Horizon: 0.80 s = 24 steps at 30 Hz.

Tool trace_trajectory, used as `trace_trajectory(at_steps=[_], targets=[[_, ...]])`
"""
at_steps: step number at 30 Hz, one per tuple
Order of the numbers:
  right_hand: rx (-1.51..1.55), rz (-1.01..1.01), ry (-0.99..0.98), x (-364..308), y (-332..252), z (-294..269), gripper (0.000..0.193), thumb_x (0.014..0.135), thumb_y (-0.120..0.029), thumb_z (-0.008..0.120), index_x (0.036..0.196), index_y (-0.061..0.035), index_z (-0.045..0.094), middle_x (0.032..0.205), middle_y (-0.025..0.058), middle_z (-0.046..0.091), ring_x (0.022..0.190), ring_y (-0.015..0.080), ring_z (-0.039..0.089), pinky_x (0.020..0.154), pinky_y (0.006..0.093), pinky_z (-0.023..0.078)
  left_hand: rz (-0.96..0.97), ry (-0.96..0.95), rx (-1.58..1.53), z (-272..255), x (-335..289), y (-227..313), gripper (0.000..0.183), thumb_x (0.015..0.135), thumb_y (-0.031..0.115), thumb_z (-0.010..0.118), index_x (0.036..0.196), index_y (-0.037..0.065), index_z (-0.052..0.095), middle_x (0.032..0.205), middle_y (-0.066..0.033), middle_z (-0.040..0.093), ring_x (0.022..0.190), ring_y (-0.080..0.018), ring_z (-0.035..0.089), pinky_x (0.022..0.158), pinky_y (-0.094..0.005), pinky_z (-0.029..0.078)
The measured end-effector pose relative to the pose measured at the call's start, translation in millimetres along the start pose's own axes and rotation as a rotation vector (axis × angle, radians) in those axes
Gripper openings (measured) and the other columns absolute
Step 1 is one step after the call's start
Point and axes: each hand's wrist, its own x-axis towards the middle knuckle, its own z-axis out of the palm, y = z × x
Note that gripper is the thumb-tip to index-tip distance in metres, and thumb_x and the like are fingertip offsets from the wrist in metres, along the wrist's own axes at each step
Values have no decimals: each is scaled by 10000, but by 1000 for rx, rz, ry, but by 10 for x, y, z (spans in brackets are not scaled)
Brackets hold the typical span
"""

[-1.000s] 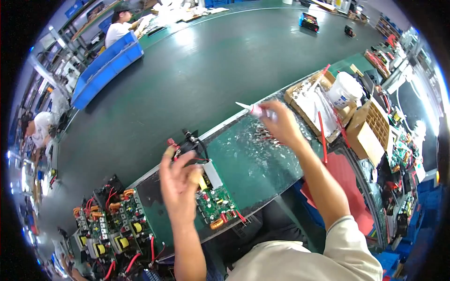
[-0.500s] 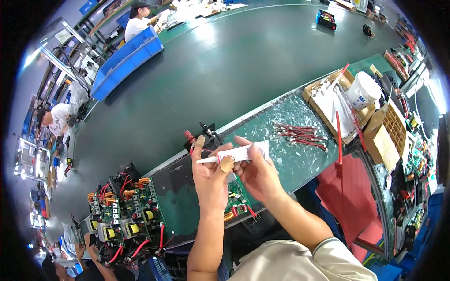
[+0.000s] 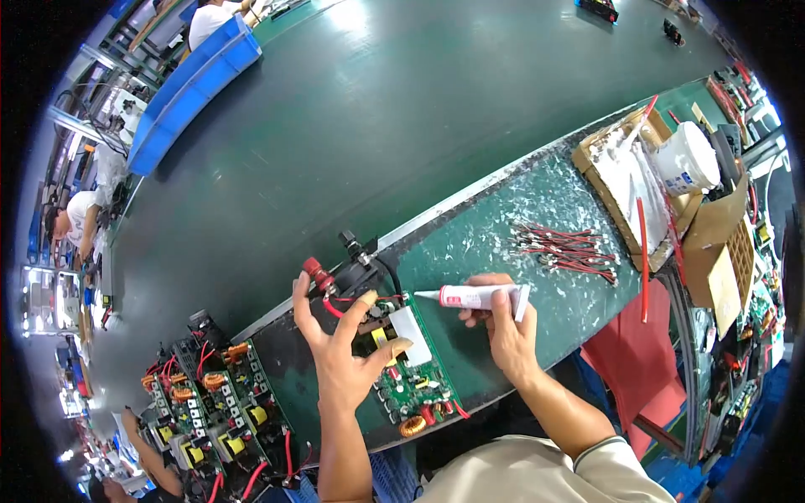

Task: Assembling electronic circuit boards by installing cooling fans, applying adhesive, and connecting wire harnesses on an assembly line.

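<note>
My right hand (image 3: 507, 331) is closed around a white squeeze tube (image 3: 470, 297) with a red band. The tube's pointed nozzle aims left, close to the top corner of a green circuit board (image 3: 429, 369). That board lies on the bench with a white rectangular piece, a yellow-wrapped transformer and a copper coil on it. Above the board's left side, my left hand (image 3: 344, 356) is open, thumb and fingers spread, with tan finger cots on two of them. Whether it touches the board I cannot tell. Beyond its fingertips are a red terminal knob (image 3: 318, 273) and a black one (image 3: 352, 245).
Several assembled circuit boards (image 3: 214, 411) stand at the left. Red-black wire leads (image 3: 566, 247) lie in a bunch to the right, beside a cardboard tray (image 3: 616, 184) and a white tub (image 3: 688, 158). A long blue bin (image 3: 197, 92) sits across the belt; co-workers are at the left.
My hands have moved apart. The left has let go of the tube and spread over the circuit board; the right has carried the tube to the right, and more of the board now shows.
</note>
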Motion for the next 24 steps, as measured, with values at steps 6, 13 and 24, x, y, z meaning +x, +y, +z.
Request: trace_trajectory(at_steps=[6, 13, 24], targets=[[-138, -104, -70, -45, 53, 66, 420, 1062, -328, 421, 1166, 53, 567, 1143, 167, 577, 824, 191, 651, 682, 299, 540, -112, -25, -118, 113, -140, -132, 684, 549, 255, 941, 1168, 117, 684, 1477, -185, 199, 1367, -371, 336, 1119, -467, 325], [-137, -74, -72, -49, 43, 62, 474, 1051, -373, 433, 1147, 65, 587, 1153, 185, 554, 821, 210, 653, 674, 302, 540, -129, -4, -182, 138, -97, -128, 624, 577, 297, 938, 1105, 81, 686, 1394, -169, 251, 1258, -339, 457, 1056, -443, 375], [-112, -78, -16, -105, 37, 45, 460, 1060, -364, 408, 1149, 54, 578, 1136, 179, 555, 800, 197, 644, 664, 293, 526, -28, 49, -61, -1, -49, -116, 580, 670, 339, 903, 1143, 102, 667, 1463, -218, 231, 1382, -406, 297, 1087, -490, 338]])
